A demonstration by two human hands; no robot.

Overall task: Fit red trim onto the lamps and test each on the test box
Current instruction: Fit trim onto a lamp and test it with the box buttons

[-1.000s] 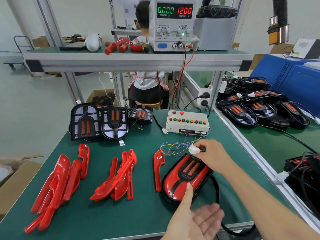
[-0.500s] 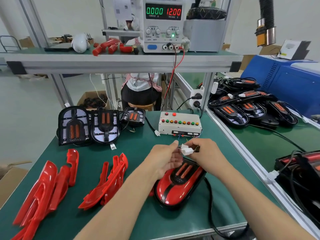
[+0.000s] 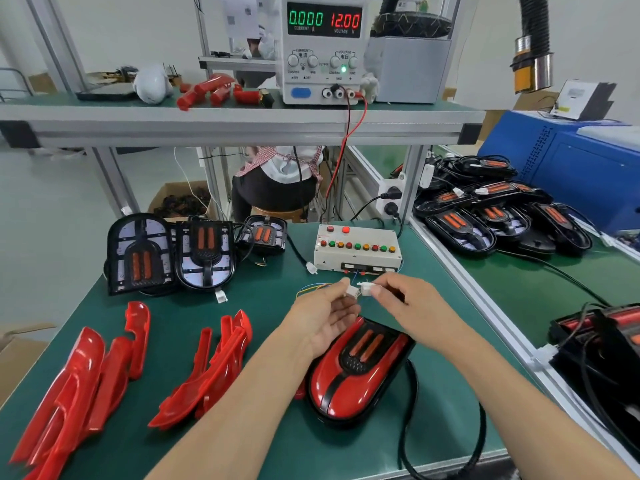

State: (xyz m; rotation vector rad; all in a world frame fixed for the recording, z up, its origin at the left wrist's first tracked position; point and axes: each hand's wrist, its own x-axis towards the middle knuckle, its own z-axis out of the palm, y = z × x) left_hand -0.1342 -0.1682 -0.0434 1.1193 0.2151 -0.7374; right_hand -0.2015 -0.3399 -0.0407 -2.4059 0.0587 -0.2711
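Left hand (image 3: 329, 311) pinches one white plug (image 3: 352, 291); right hand (image 3: 405, 299) pinches its mate (image 3: 366, 288), facing end-on, just apart.

Our count of the bench

We count two hands, one lamp with red trim fitted (image 3: 356, 368), three untrimmed lamps (image 3: 204, 254) at the back left, two heaps of loose red trim pieces (image 3: 204, 372) whose number we cannot tell, one test box (image 3: 358, 249), one power supply (image 3: 323, 50), and two white connectors (image 3: 360, 290) between the fingers.
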